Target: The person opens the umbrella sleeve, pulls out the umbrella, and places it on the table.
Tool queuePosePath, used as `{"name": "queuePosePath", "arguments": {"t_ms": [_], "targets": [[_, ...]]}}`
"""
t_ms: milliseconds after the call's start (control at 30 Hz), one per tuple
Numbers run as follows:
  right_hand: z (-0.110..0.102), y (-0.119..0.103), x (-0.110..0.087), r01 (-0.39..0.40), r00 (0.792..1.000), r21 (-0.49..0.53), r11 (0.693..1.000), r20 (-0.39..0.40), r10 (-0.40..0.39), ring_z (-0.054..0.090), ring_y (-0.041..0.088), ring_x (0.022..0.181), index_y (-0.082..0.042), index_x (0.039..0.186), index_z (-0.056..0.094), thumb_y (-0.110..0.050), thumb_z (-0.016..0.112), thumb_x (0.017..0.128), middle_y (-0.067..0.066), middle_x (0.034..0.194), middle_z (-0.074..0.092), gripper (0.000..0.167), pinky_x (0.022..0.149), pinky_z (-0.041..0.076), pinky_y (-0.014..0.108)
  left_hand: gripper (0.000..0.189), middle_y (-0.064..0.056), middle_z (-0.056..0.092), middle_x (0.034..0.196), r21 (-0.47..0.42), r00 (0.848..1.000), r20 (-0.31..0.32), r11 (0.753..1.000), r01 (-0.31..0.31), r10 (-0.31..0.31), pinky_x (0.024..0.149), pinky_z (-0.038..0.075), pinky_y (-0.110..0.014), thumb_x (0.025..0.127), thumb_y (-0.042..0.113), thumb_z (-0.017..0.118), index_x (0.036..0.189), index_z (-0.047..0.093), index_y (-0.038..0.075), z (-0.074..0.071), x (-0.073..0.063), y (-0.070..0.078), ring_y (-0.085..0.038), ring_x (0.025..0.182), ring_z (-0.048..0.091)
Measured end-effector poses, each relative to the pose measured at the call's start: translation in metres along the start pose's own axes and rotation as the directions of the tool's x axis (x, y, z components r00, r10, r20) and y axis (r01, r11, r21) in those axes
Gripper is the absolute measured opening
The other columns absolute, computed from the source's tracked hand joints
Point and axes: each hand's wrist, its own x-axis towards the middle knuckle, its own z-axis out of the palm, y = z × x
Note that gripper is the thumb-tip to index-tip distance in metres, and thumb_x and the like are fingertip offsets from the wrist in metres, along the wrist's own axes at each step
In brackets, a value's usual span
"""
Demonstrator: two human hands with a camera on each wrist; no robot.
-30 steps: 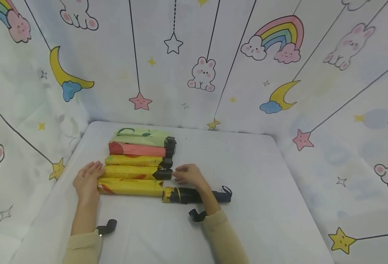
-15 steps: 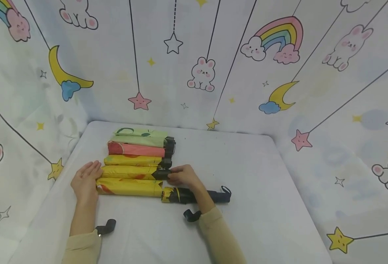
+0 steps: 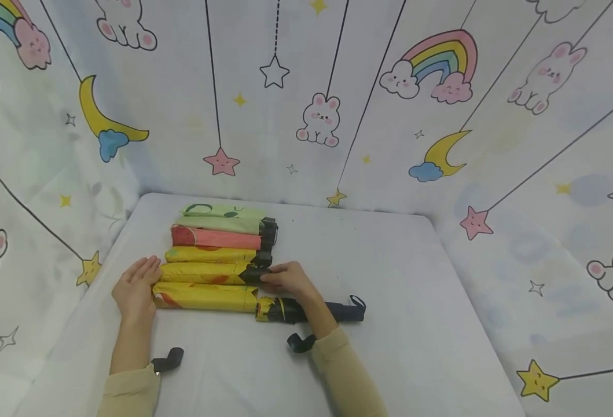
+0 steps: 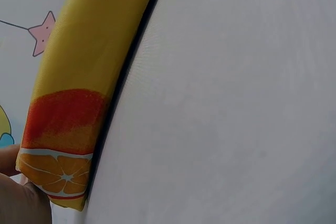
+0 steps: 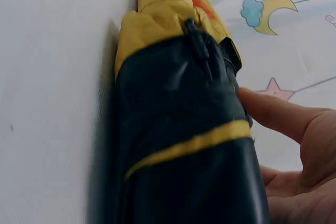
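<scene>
Middle yellow umbrella [image 3: 202, 273] lies flat on the white, round-cornered tabletop [image 3: 384, 260]; at its left end rests my left hand [image 3: 135, 292], fingers straight and together. Just beyond it run yellow, red [image 3: 223, 238] and green [image 3: 223, 221] umbrellas; just nearer me, another yellow one [image 3: 207, 297]. At its right end my right hand [image 3: 289, 279] touches the black handle [image 3: 253, 275]; whether those fingers are clamped, I cannot tell. Nearer and right of it lies a dark umbrella [image 3: 347, 312]; behind it, white walls [image 3: 264, 124] carry stars, moons, rabbits and rainbows.
</scene>
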Motion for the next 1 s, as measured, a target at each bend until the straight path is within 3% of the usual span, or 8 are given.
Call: {"name": "queuePosePath", "arguments": {"t_ms": [167, 333, 567, 733, 867, 1000], "targets": [[0.006, 0.003, -0.004, 0.011, 1.0, -0.012, 1.0, 0.001, -0.011, 0.072, 0.022, 0.103, 0.005, 0.128, 0.07, -0.031, 0.087, 0.086, 0.011, 0.114, 0.076, 0.058, 0.1, 0.057, 0.045, 0.066, -0.012, 0.063, 0.145, 0.006, 1.0, 0.008, 1.0, 0.009, -0.009, 0.095, 0.056, -0.023, 0.092, -0.019, 0.067, 0.152, 0.047, 0.0, -0.004, -0.001, -0.001, -0.022, 0.136, 0.059], [0.01, 0.009, -0.004, 0.028, 1.0, 0.016, 0.999, 0.005, -0.028, 0.072, 0.017, 0.099, 0.0, 0.123, 0.074, -0.037, 0.088, 0.086, 0.006, 0.108, 0.077, 0.054, 0.098, 0.058, 0.042, 0.067, -0.011, 0.062, 0.145, 0.018, 1.0, 0.006, 1.0, 0.022, -0.022, 0.093, 0.056, -0.022, 0.091, -0.019, 0.067, 0.152, 0.048, 0.001, -0.009, 0.0, -0.003, -0.021, 0.134, 0.06], [0.015, 0.009, -0.005, 0.046, 0.999, 0.121, 0.992, 0.021, -0.048, 0.078, 0.024, 0.097, 0.0, 0.118, 0.076, -0.029, 0.088, 0.087, 0.01, 0.103, 0.079, 0.044, 0.105, 0.055, 0.044, 0.067, -0.012, 0.061, 0.147, -0.002, 1.0, 0.007, 1.0, 0.01, -0.01, 0.094, 0.056, -0.023, 0.091, -0.018, 0.068, 0.152, 0.048, 0.001, -0.01, -0.001, -0.004, -0.023, 0.137, 0.058], [0.015, 0.01, -0.002, 0.023, 1.0, 0.126, 0.992, 0.009, -0.024, 0.076, 0.02, 0.098, -0.002, 0.113, 0.078, -0.028, 0.09, 0.084, 0.009, 0.102, 0.079, 0.041, 0.105, 0.053, 0.042, 0.069, -0.01, 0.066, 0.141, -0.029, 1.0, 0.017, 0.999, 0.014, -0.014, 0.094, 0.056, -0.024, 0.09, -0.019, 0.069, 0.152, 0.047, 0.002, -0.011, -0.001, -0.002, -0.023, 0.136, 0.058], [0.013, 0.01, 0.002, 0.003, 1.0, 0.211, 0.978, 0.028, -0.009, 0.076, 0.022, 0.098, -0.004, 0.109, 0.08, -0.029, 0.092, 0.082, 0.009, 0.104, 0.079, 0.039, 0.104, 0.055, 0.038, 0.069, -0.009, 0.067, 0.139, -0.032, 1.0, 0.019, 0.999, 0.019, -0.019, 0.095, 0.056, -0.024, 0.09, -0.018, 0.069, 0.153, 0.047, 0.002, -0.01, 0.0, -0.001, -0.022, 0.136, 0.058], [0.013, 0.006, 0.0, -0.004, 0.999, 0.308, 0.952, 0.052, -0.013, 0.077, 0.026, 0.1, -0.003, 0.11, 0.08, -0.026, 0.09, 0.084, 0.013, 0.107, 0.079, 0.036, 0.116, 0.044, 0.046, 0.069, -0.009, 0.067, 0.139, -0.038, 0.999, 0.031, 0.999, 0.024, -0.023, 0.096, 0.055, -0.025, 0.091, -0.019, 0.067, 0.153, 0.046, 0.002, -0.01, 0.0, 0.0, -0.022, 0.136, 0.058]]}}
